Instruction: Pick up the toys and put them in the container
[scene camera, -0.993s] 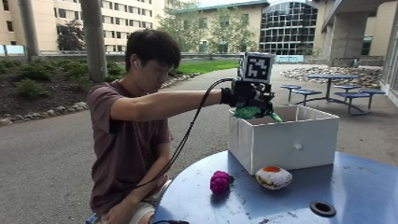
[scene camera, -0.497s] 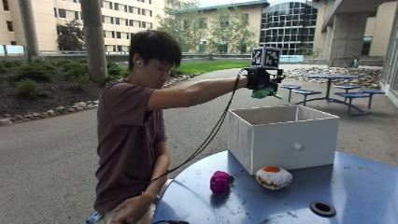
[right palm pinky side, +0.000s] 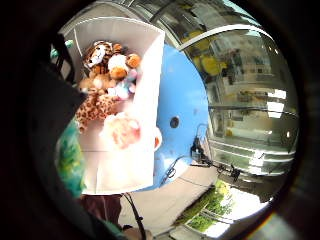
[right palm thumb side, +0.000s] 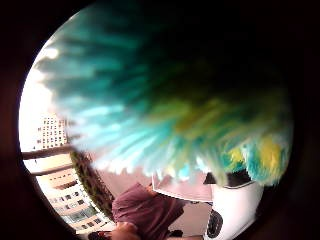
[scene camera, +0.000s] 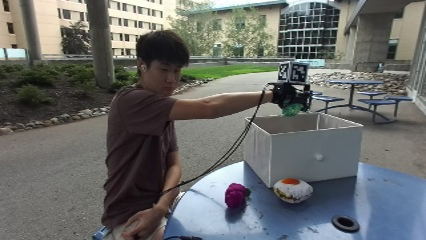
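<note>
A magenta plush toy (scene camera: 234, 195) and a white-and-orange toy (scene camera: 292, 190) are seen on the blue table (scene camera: 373, 200), well below the gloved right hand (scene camera: 287, 96), whose fingers are curled round a green fuzzy toy (scene camera: 291, 109) above the white container (scene camera: 303, 147).

1. My right arm (scene camera: 213, 104) is stretched out nearly straight from the shoulder, about level, reaching away from my body.
2. The gloved right hand (scene camera: 287, 96) is at the far end of that reach, held up in the air with the palm turned downward.
3. Its grip is curled round a green fuzzy toy (scene camera: 291, 109), which fills the thumb-side palm view.
4. My bare left hand (scene camera: 143, 226) hangs low by my lap, fingers relaxed, holding nothing.
</note>
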